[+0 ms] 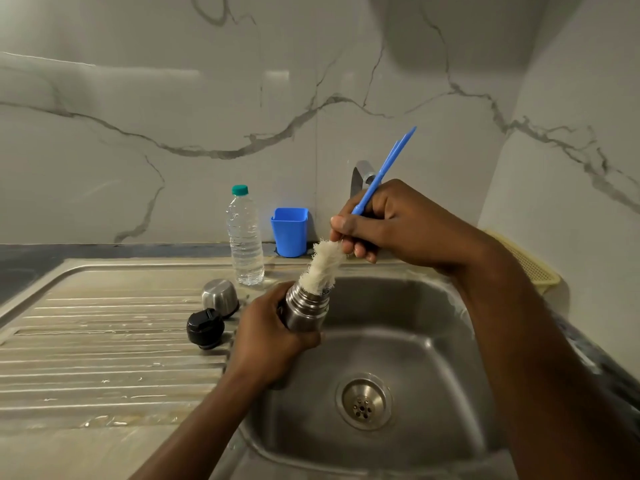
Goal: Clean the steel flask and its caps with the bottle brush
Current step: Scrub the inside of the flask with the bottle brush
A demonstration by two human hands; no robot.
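We're on the flask-interior step. Left hand [273,336] is wrapped around the body of the steel flask [306,308], held tilted over the sink basin [433,341] with the mouth pointing up and to the right. Right hand [384,223] grips the bottle brush [322,263] low on its blue plastic handle, fingers curled round it just above the bristles. The bristle tip sits in the flask mouth and most of the head is outside. We can't tell whether the brush is going in or coming out.

Both caps look untouched. The steel outer cap [220,296] sits dome-up and the black stopper cap [205,328] sits just beside it, both on the ribbed drainboard [104,341] left of the basin.

The next move, as we read it, is to line the brush axis up with the neck and push straight down, then twist. The left hand has to hold against that torque.

Materials:
- Flask: brushed steel, threaded rings at the neck, narrow mouth. Likely slick when wet.
- Bristles: off-white, soft and fluffy, wider than the mouth, so they'll compress going in.
- Handle: thin, tapered, probably flexes.
- Basin: dull stainless with a round strainer drain [363,400].
- Drainboard: streaked.

No water or suds visible. The tap [362,174] is mostly hidden behind the right hand.

A clear plastic water bottle [245,240] and a blue plastic cup [290,233] stand by the marble-look wall.
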